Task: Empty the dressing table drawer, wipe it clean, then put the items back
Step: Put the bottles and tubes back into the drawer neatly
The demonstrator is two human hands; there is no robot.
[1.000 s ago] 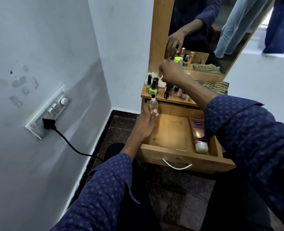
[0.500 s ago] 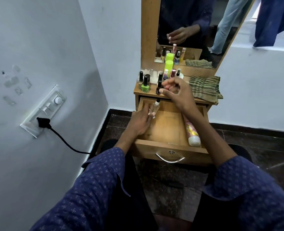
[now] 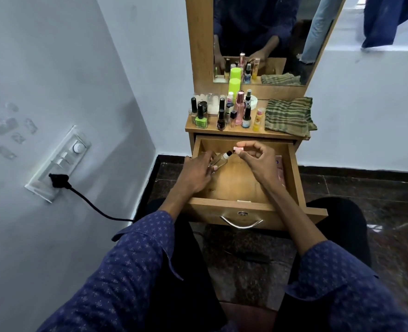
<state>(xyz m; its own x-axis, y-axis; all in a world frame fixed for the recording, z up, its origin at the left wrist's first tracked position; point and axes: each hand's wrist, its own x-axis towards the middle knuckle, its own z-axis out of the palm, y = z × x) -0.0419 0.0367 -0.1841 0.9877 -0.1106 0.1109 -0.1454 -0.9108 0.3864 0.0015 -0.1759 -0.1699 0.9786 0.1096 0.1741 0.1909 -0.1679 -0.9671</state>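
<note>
We have the drawer (image 3: 243, 185) pulled out toward us below the dressing table top (image 3: 241, 133), where the small bottles (image 3: 222, 111) stand in a cluster at the left and the striped cloth (image 3: 288, 116) lies folded at the right. Over the drawer's far left part our left hand (image 3: 195, 173) grips a clear glass bottle (image 3: 218, 161), tilted with its dark nozzle pointing right. Our right hand (image 3: 255, 159) pinches a small pink cap (image 3: 238, 149) just beside that nozzle.

To do this well, we judge it best to hold the bottle steady, line the cap up squarely with the nozzle and press it on fully, so nothing leaks onto the wood, before we lay the bottle down along the left wall.

Our right forearm covers most of a pink tube (image 3: 280, 169) along the right wall of the drawer; only a slip of it shows. The bottle's base sits behind our left fingers. We cannot tell whether cap and nozzle touch. Labels on the standing bottles are too small to read.
</note>
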